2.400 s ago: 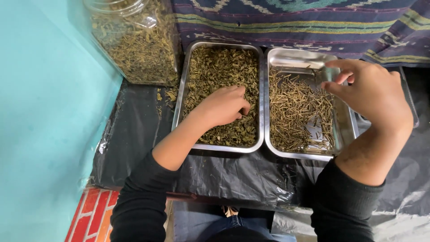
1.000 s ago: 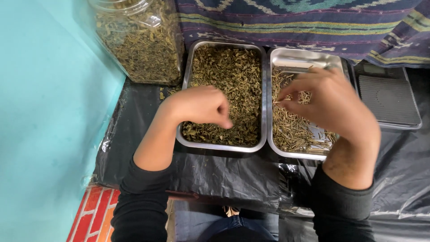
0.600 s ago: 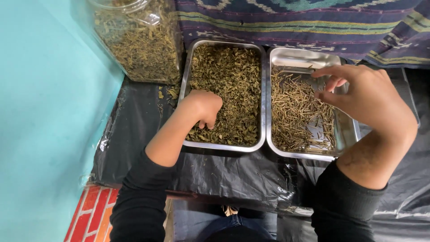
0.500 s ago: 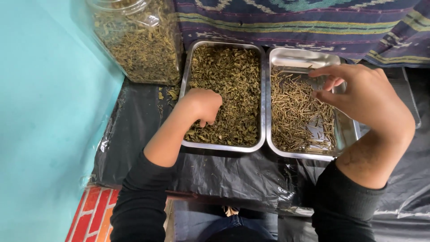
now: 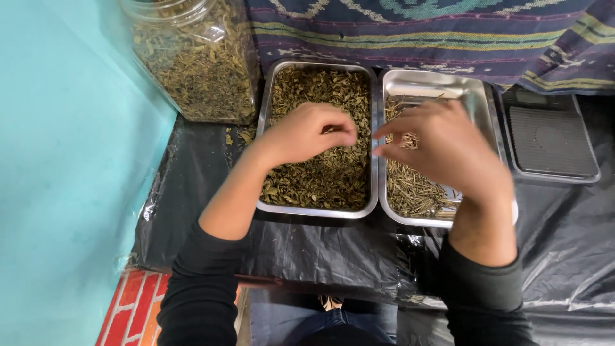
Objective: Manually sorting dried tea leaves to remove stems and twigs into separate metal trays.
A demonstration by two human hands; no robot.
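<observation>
Two steel trays sit side by side on black plastic sheeting. The left tray (image 5: 266,115) is full of dried green leaves (image 5: 320,173). The right tray (image 5: 435,80) holds thin dried stems (image 5: 410,186) over its near half. My left hand (image 5: 304,134) hovers over the leaf tray, fingers curled and pinched together near the trays' shared edge. My right hand (image 5: 442,150) is above the stem tray, fingers spread and reaching left toward my left hand's fingertips. Whether a stem is pinched between the fingers is too small to tell.
A large clear jar (image 5: 192,64) of dried leaves stands at the back left beside a turquoise wall (image 5: 64,160). A black scale (image 5: 551,138) lies right of the trays. A striped woven cloth (image 5: 435,32) runs along the back. Red brick floor (image 5: 128,307) shows bottom left.
My right hand moved left from the stem tray's far right side to the trays' shared edge. My left hand rose from the leaves and shifted right to meet it.
</observation>
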